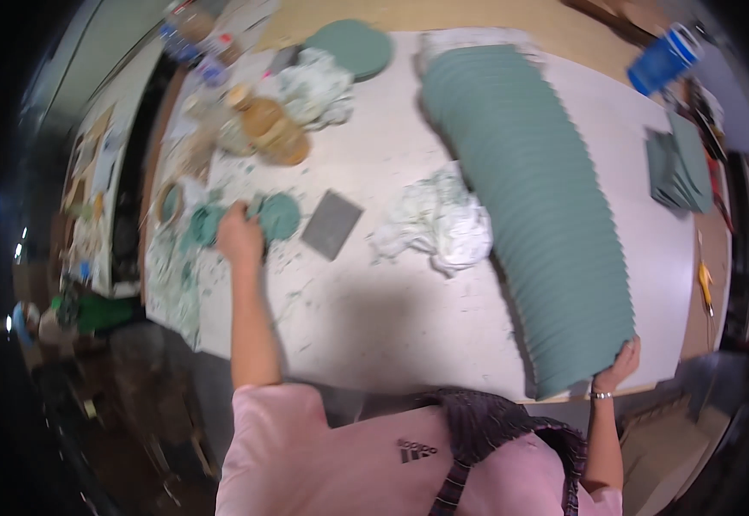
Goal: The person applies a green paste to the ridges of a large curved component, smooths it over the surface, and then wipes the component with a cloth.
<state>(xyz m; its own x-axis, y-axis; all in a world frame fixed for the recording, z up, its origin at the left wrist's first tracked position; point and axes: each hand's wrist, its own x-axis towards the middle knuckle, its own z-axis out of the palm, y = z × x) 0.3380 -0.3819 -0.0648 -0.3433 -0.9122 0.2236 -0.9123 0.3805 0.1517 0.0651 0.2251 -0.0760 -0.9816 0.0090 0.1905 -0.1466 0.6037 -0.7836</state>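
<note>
On the left of the white table, my left hand (pixel 241 234) has its fingers closed between two green-stained pieces. One is a rounded green lump (pixel 205 225), the other a round green pad or dish (pixel 280 216); what the fingers hold is hidden. Down the right side runs a long fanned stack of green sheets (pixel 529 206) with a scalloped right edge. My right hand (pixel 619 365) grips its near right corner, some fingers hidden by the sheets. Between hand and stack lie a grey square block (pixel 332 224) and a crumpled, green-smeared white cloth (pixel 439 224).
An amber bottle (pixel 276 133) stands behind my left hand, near another crumpled cloth (pixel 316 88) and green round sheets (pixel 351 48). Clear bottles (pixel 194 52) stand far left. At right are a blue cup (pixel 665 58), folded green sheets (pixel 681 168) and a yellow-handled tool (pixel 706 288).
</note>
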